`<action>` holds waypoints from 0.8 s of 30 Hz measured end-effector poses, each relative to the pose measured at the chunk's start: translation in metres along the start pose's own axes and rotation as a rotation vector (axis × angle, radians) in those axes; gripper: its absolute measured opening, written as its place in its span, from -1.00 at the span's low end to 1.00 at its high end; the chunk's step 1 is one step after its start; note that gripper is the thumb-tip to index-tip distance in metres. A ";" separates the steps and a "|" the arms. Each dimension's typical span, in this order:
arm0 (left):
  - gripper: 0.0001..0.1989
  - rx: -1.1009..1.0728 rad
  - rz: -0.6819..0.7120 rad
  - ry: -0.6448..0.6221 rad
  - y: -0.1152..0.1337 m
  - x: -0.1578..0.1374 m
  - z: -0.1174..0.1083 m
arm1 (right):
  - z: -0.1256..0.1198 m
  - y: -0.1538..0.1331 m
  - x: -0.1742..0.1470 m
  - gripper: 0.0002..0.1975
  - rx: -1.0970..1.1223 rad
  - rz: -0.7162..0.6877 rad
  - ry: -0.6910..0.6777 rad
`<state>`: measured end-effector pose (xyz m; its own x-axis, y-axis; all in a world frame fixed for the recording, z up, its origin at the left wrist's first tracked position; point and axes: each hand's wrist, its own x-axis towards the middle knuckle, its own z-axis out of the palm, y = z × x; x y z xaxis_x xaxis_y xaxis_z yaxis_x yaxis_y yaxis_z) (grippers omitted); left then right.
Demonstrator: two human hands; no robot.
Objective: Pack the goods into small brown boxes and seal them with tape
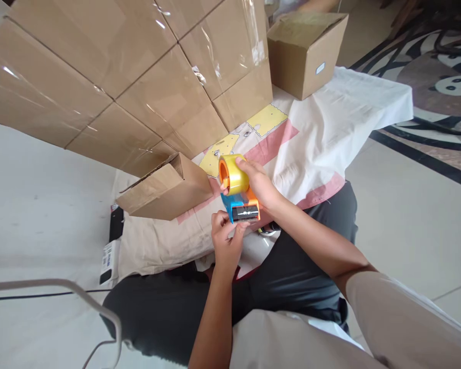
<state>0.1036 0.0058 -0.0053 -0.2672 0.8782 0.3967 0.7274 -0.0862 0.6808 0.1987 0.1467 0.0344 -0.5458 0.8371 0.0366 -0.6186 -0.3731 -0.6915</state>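
A tape dispenser with an orange and blue frame (230, 201) is held over the cloth in front of me. It carries a yellow-looking roll of packing tape (238, 176) and, at its lower end, a black roller (246, 212). My right hand (258, 183) is closed round the dispenser from the right, thumb on top of the roll. My left hand (227, 238) pinches at the lower edge, just under the roller, where the tape's end seems to be; the thin film is hard to make out. A small cardboard box (165, 189) stands to the left of the dispenser.
Stacked, taped cardboard boxes (138, 66) form a wall ahead. An open box (307, 56) sits at the back right, near another person's arm (318, 6). Patterned cloth (315, 138) covers the surface. A grey cable (80, 292) curves at lower left. A panda rug (445, 84) lies right.
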 end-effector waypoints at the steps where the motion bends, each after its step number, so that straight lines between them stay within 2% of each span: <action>1: -0.74 0.002 0.019 0.014 0.003 -0.001 -0.002 | 0.000 0.000 0.001 -0.58 -0.024 -0.035 0.030; 5: -0.72 -0.129 -0.035 -0.029 0.015 -0.009 -0.009 | -0.005 0.001 0.002 -0.59 -0.152 -0.311 0.139; 7: -0.69 -0.234 -0.152 -0.067 0.022 -0.015 -0.012 | -0.009 0.001 0.000 -0.61 -0.221 -0.437 0.158; 10: -0.64 -0.355 -0.338 -0.084 0.029 -0.021 -0.015 | -0.013 0.000 -0.006 -0.64 -0.307 -0.549 0.177; 16: -0.65 -0.355 -0.491 -0.068 0.027 -0.014 -0.011 | -0.008 -0.001 -0.010 -0.71 -0.256 -0.544 0.193; 21: -0.63 -0.269 -0.522 0.002 0.025 -0.006 -0.004 | -0.002 -0.001 -0.008 -0.82 -0.158 -0.566 0.144; 24: -0.63 -0.241 -0.507 0.068 0.032 -0.004 -0.005 | -0.004 -0.003 -0.009 -0.86 -0.200 -0.598 0.180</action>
<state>0.1250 -0.0028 0.0174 -0.5917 0.8060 0.0171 0.3350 0.2265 0.9146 0.2076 0.1420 0.0329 -0.0262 0.9376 0.3468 -0.6595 0.2445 -0.7108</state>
